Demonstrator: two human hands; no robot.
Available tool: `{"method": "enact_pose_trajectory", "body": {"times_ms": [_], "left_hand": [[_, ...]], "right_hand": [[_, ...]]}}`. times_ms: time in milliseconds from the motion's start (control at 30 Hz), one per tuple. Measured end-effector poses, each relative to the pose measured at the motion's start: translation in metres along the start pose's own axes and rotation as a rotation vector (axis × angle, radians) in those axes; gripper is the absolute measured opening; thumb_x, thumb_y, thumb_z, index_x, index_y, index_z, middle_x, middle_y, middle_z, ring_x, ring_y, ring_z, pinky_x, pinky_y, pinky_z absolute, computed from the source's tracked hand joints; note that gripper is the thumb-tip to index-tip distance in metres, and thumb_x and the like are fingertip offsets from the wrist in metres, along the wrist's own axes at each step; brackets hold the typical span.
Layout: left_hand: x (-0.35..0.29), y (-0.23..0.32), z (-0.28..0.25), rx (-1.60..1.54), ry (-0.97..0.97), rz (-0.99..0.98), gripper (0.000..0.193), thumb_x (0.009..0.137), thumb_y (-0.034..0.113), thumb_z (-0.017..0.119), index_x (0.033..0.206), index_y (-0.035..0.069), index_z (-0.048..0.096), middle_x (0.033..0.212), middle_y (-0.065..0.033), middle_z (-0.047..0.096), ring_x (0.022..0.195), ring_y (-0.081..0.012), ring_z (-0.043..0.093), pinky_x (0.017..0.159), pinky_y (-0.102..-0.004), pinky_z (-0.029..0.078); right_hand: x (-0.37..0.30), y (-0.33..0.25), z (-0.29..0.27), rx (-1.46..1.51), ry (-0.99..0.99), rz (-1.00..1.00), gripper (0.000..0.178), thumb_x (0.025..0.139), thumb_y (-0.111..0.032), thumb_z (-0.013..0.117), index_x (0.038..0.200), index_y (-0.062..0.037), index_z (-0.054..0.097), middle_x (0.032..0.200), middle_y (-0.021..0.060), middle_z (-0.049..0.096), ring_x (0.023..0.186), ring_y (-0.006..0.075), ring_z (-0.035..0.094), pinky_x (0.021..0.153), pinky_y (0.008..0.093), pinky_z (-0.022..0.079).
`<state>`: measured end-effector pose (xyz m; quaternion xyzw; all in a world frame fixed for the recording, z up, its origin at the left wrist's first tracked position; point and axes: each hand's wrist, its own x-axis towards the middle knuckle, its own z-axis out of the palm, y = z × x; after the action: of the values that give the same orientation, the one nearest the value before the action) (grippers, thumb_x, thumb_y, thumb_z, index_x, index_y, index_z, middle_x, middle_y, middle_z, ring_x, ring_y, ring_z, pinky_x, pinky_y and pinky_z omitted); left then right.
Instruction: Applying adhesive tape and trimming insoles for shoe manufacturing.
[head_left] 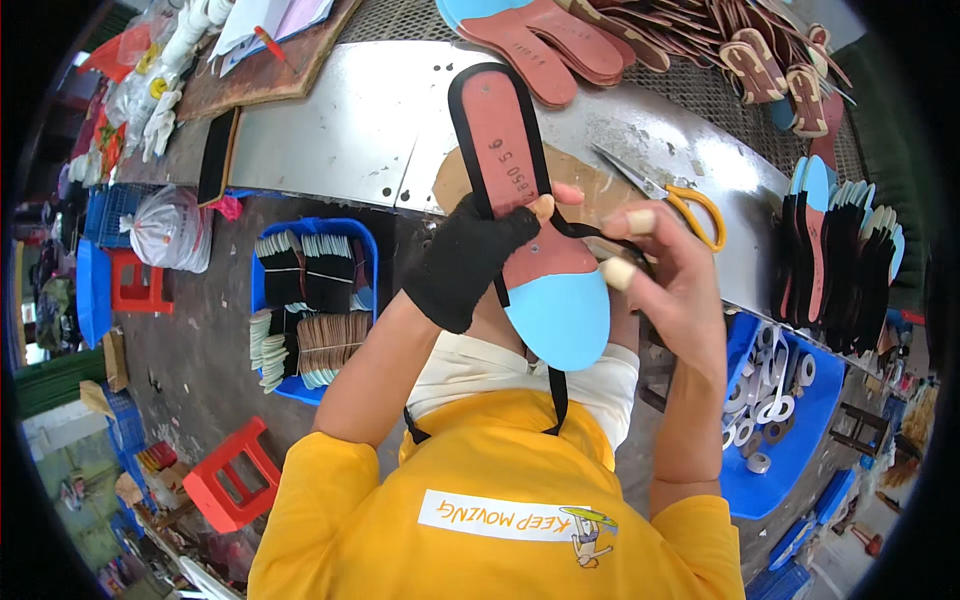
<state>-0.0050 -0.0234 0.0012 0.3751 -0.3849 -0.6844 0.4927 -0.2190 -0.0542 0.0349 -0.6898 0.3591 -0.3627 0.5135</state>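
Note:
A shoe insole (pixel 560 315), pink with a light blue end and black edging tape along much of its rim, is held upright over my lap. My left hand (pixel 465 255), in a black fingerless glove, grips it around the middle with the thumb on its face. A loose length of black edging tape (pixel 578 230) runs from the insole's right edge to my right hand (pixel 675 270). Pale covers sit on the right thumb and forefinger, which are bent around the tape. Scissors with orange handles (pixel 697 215) lie on the bench just beyond that hand.
Pink and blue insoles (pixel 560 50) are piled on the far side of the metal bench (pixel 380 90). Black-edged insoles (pixel 840 245) stand in a row at right. Blue bins hold insole bundles (pixel 330 275) and tape rolls (pixel 758 462). A red stool (pixel 232 475) stands lower left.

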Motion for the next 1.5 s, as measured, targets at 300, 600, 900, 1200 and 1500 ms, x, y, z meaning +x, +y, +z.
{"method": "enact_pose_trajectory", "body": {"times_ms": [300, 600, 900, 1200, 1500], "left_hand": [[-0.003, -0.009, 0.012, -0.178, 0.196, 0.117, 0.028, 0.097, 0.024, 0.055, 0.111, 0.0, 0.055, 0.108, -0.0148, 0.065, 0.097, -0.023, 0.065, 0.085, -0.0367, 0.054], [-0.022, -0.005, 0.024, -0.328, 0.28, -0.061, 0.026, 0.095, 0.02, 0.057, 0.111, -0.001, 0.056, 0.103, -0.0138, 0.067, 0.095, -0.0214, 0.065, 0.084, -0.0352, 0.054], [-0.051, -0.02, 0.016, -0.591, 0.31, -0.044, 0.028, 0.097, 0.026, 0.054, 0.115, 0.005, 0.053, 0.111, -0.0135, 0.063, 0.104, -0.024, 0.062, 0.091, -0.0386, 0.051], [-0.062, -0.036, 0.01, -0.824, 0.265, 0.072, 0.021, 0.098, 0.022, 0.054, 0.112, 0.006, 0.054, 0.109, -0.011, 0.062, 0.104, -0.0225, 0.061, 0.091, -0.0376, 0.052], [-0.06, -0.039, 0.021, -0.665, 0.367, 0.039, 0.02, 0.095, 0.018, 0.057, 0.106, 0.001, 0.056, 0.103, -0.011, 0.063, 0.098, -0.0223, 0.064, 0.084, -0.036, 0.055]], "right_hand": [[-0.014, 0.008, 0.004, 0.201, 0.133, 0.082, 0.015, 0.085, 0.006, 0.062, 0.099, 0.0036, 0.066, 0.093, 0.0043, 0.065, 0.08, 0.0111, 0.062, 0.07, 0.024, 0.051], [0.0, 0.028, -0.061, 0.099, 0.2, 0.204, 0.028, 0.08, -0.009, 0.064, 0.106, 0.0034, 0.065, 0.102, 0.0126, 0.065, 0.093, 0.0233, 0.062, 0.081, 0.0333, 0.05], [-0.017, 0.05, -0.072, -0.884, 0.191, 0.142, 0.031, 0.071, 0.002, 0.062, 0.101, 0.0038, 0.057, 0.1, 0.0162, 0.059, 0.095, 0.0315, 0.059, 0.087, 0.0347, 0.046], [-0.118, 0.031, -0.005, -0.105, -0.049, 0.276, 0.049, 0.064, -0.019, 0.085, 0.097, -0.0034, 0.052, 0.076, -0.0007, 0.05, 0.068, 0.0083, 0.046, 0.06, 0.0231, 0.037], [-0.133, 0.042, 0.016, -0.05, -0.065, 0.396, 0.064, 0.065, -0.046, 0.086, 0.098, -0.0032, 0.053, 0.084, -0.001, 0.05, 0.075, 0.0072, 0.046, 0.067, 0.0212, 0.039]]}}
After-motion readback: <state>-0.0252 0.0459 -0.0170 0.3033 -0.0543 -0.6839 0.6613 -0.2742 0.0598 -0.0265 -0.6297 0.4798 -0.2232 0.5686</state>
